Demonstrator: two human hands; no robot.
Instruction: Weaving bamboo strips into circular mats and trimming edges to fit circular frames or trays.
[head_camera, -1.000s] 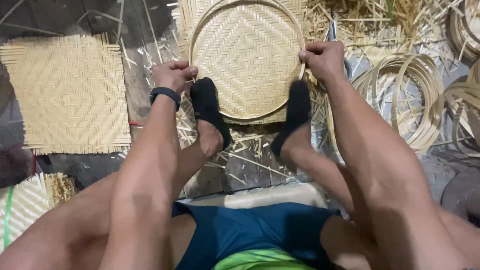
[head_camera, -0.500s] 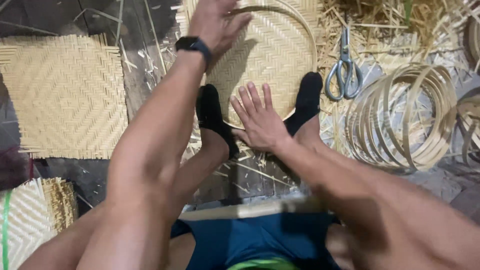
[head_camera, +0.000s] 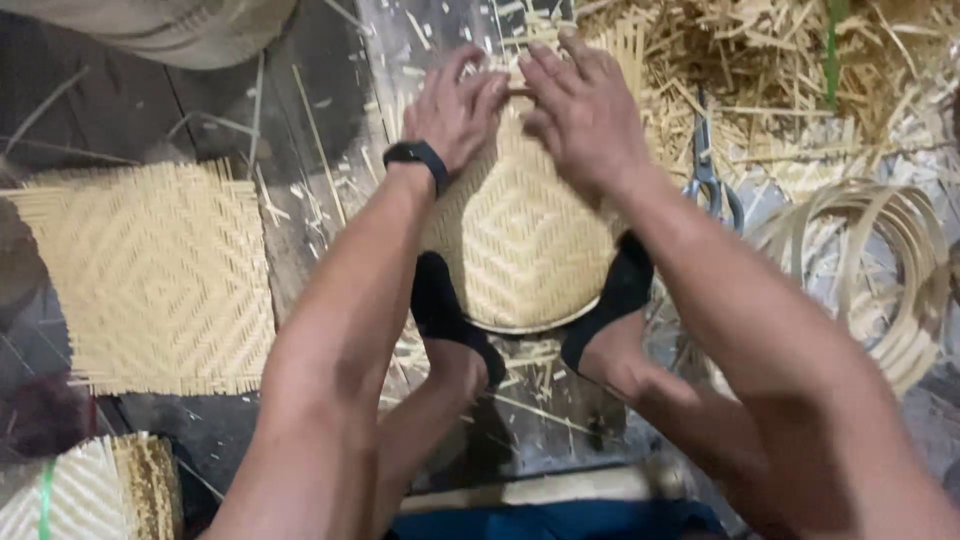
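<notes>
A round woven bamboo tray (head_camera: 520, 250) lies on the floor, pinned at its near rim by my two feet in black socks (head_camera: 445, 310). My left hand (head_camera: 455, 105), with a black wristband, and my right hand (head_camera: 580, 110) both press down on the tray's far rim, side by side, fingers spread and curled over the edge. The far edge of the tray is hidden under my hands.
A square woven mat (head_camera: 155, 275) lies to the left. Scissors (head_camera: 708, 180) lie right of the tray, next to coiled bamboo strips (head_camera: 880, 270). Loose bamboo scraps (head_camera: 770, 70) cover the far right. A stack of woven mats (head_camera: 90, 490) sits at bottom left.
My hands left the tray's sides and came together at its far rim. The view has moved closer over the tray.
</notes>
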